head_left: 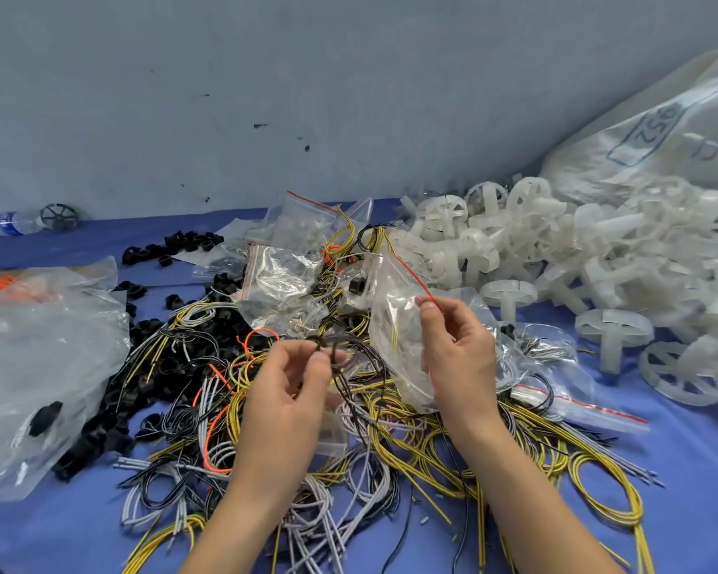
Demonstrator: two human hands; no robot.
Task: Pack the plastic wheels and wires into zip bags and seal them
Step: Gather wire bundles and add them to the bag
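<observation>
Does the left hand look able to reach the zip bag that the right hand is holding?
Probably yes. The left hand, pinching a black wire coil, is just beside the zip bag the right hand holds up, with nothing between them.

The light is soft, even and fairly bright, with no hard shadows. White glare patches sit on the large crinkled clear plastic bag (pixel 30 350) at left. Wide-angle distortion bows the far edge of the blue cloth-covered table (pixel 79 246). The translucent white plastic wheels (pixel 680 250) at far right look smeared.
</observation>
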